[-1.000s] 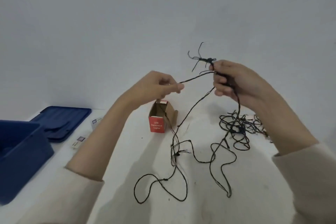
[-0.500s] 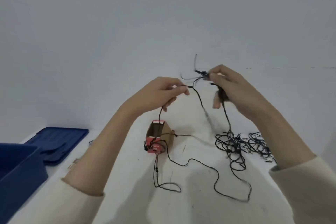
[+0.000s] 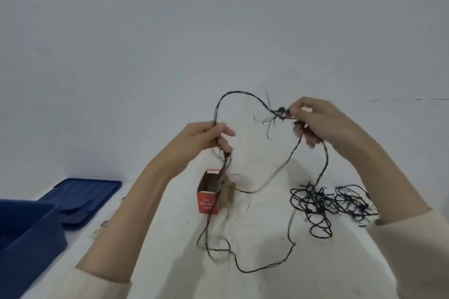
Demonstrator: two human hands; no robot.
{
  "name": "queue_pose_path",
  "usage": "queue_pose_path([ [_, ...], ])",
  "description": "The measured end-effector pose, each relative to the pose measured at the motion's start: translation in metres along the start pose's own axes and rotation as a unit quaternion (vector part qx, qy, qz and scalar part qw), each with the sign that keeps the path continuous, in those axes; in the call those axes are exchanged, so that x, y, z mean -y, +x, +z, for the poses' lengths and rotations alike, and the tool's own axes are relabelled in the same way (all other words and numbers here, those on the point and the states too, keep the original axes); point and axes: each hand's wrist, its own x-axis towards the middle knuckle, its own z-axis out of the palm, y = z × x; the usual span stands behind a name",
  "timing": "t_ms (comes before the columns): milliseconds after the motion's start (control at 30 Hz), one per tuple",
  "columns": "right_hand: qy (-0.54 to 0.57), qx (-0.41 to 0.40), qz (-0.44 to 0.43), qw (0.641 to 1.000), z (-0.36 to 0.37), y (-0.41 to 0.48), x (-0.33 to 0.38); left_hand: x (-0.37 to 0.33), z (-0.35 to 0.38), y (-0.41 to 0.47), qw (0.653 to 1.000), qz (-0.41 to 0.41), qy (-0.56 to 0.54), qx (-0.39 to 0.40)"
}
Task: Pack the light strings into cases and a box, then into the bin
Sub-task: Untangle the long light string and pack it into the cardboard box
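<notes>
Light string [image 3: 243, 93]: left hand [image 3: 204, 138] and right hand [image 3: 323, 121] both pinch it, arched between them, likely gathering loops for open box [image 3: 208, 195].

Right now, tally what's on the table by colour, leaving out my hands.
Blue: 2, bin and lid
Red: 1, box
Black: 2, held string and tangled pile
Total: 5

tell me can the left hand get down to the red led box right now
Probably not freely: the left hand is pinching the light string, though the red box stands open just below it with nothing between.
</notes>
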Motion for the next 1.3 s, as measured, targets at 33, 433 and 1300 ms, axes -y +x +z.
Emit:
queue_pose_path([
  [33, -0.063, -0.001, -0.007, 0.998, 0.004, -0.002, -0.001, -0.014, 0.001, 0.001, 1.0, 0.01, 0.02, 0.012],
  [433, 0.174, 0.229, 0.02, 0.957, 0.015, -0.006, 0.024, -0.054, 0.01, 0.017, 0.976, 0.065, 0.202, -0.041],
  [1300, 0.102, 0.062, -0.078, 0.99, 0.012, -0.003, 0.021, -0.049, 0.006, 0.018, 0.992, 0.035, 0.088, 0.083],
])
